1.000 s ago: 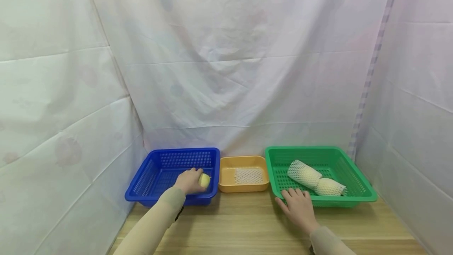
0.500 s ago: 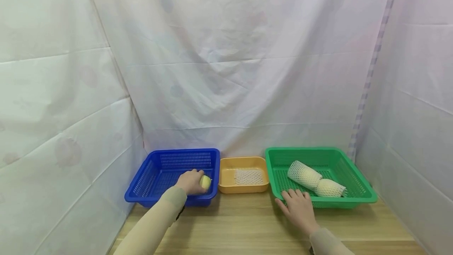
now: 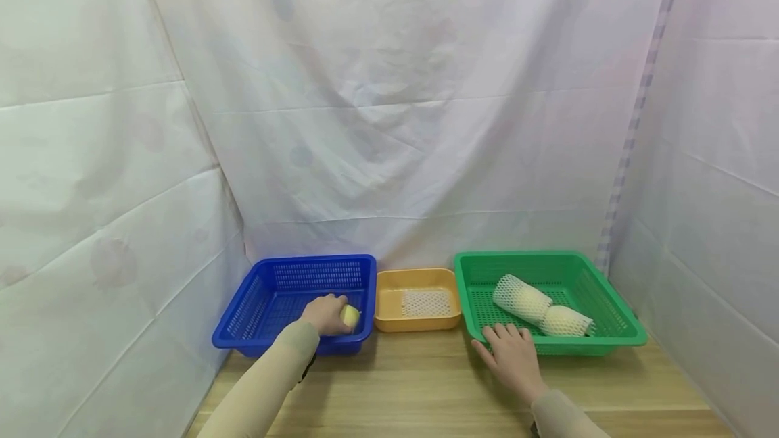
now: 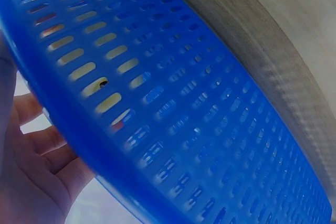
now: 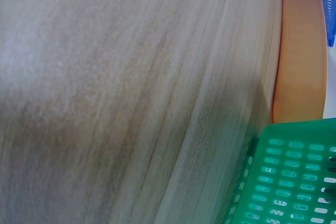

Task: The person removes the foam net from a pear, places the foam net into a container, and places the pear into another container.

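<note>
Inside the blue basket (image 3: 319,262), near its front right corner, my left hand (image 3: 325,314) holds a round yellow fruit (image 3: 349,317), perhaps an apple. Fingers and thumb lie on either side of it. The left wrist view shows the fruit (image 4: 108,102) and its dark stem spot only through the slots of the basket wall; the hand (image 4: 39,166) reaches in over the rim. My right hand (image 3: 513,360) rests with spread fingers on the front rim of the green basket (image 3: 517,261). Two pale fruits in white foam nets (image 3: 522,297) lie in that basket.
Between the baskets stands a small orange tray (image 3: 389,324) with a flat white foam net (image 3: 426,303) in it. The wooden table (image 3: 414,384) runs in front. White curtains (image 3: 389,154) close off the back and both sides.
My left hand has sunk slightly with the yellow fruit, lower into the front right corner of the blue basket. The right hand stays on the green rim.
</note>
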`<state>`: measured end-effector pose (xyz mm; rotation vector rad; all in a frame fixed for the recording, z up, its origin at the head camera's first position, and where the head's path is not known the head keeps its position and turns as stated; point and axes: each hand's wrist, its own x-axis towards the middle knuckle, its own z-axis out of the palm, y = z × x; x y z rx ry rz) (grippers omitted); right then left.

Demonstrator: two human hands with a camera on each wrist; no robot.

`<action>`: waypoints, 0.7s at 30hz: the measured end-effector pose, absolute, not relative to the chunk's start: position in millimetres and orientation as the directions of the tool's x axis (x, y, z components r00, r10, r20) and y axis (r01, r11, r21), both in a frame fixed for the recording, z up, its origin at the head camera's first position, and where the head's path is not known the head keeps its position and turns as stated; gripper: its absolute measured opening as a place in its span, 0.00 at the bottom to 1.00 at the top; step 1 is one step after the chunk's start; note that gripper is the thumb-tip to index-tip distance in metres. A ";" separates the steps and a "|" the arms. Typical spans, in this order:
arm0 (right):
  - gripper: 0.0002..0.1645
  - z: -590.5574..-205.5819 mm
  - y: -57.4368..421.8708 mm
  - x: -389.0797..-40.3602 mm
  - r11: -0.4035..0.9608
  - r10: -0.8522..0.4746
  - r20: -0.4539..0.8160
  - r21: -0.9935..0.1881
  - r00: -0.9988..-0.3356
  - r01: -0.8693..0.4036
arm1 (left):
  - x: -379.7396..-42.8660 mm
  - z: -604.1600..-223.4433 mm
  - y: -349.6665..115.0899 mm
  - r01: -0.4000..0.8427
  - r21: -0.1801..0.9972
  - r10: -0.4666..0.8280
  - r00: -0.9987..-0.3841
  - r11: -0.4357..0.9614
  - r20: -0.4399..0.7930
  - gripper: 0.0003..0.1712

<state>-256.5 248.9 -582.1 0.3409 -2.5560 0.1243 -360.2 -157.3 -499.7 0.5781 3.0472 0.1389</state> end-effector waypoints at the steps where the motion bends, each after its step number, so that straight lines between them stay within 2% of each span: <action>1: 0.20 -581.8 248.9 -256.7 0.964 -0.216 0.537 -0.018 -0.815 -0.267 | -360.2 -499.9 -157.4 0.364 0.094 0.367 -0.930 0.927 -0.022 0.35; 21: 0.20 -581.6 248.5 -257.1 0.964 -0.216 0.543 -0.011 -0.812 -0.264 | -359.9 -504.8 -154.0 0.367 0.093 0.373 -0.927 0.925 -0.048 0.36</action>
